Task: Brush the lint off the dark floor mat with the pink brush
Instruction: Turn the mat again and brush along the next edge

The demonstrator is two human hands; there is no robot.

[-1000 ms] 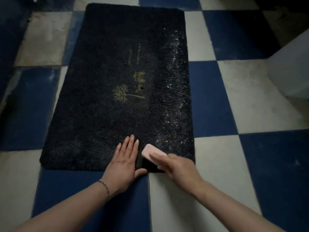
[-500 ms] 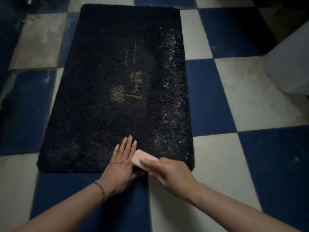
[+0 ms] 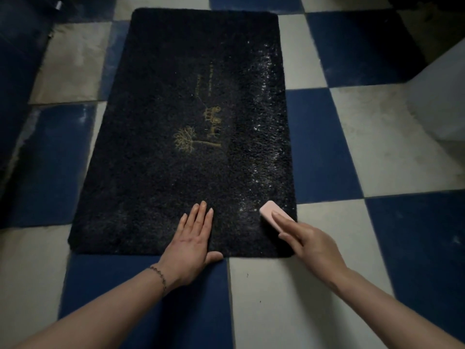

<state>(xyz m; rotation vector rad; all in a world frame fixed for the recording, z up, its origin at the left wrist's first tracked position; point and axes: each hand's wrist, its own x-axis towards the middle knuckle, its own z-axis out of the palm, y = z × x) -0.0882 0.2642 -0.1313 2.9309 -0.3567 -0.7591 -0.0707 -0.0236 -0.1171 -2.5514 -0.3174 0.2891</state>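
The right hand [image 3: 312, 244] grips the pink brush [image 3: 274, 214], fingers laid along its top, pressing it onto the dark floor mat [image 3: 176, 157] at the near right corner. The left hand [image 3: 192, 244] lies flat and spread, holding nothing, pinning the mat's near edge. Half a second ago the brush sat beside the left hand's fingers; now it is well apart, swept rightward. Farther up, pale lint [image 3: 264, 122] streaks the right strip, so most work remains there
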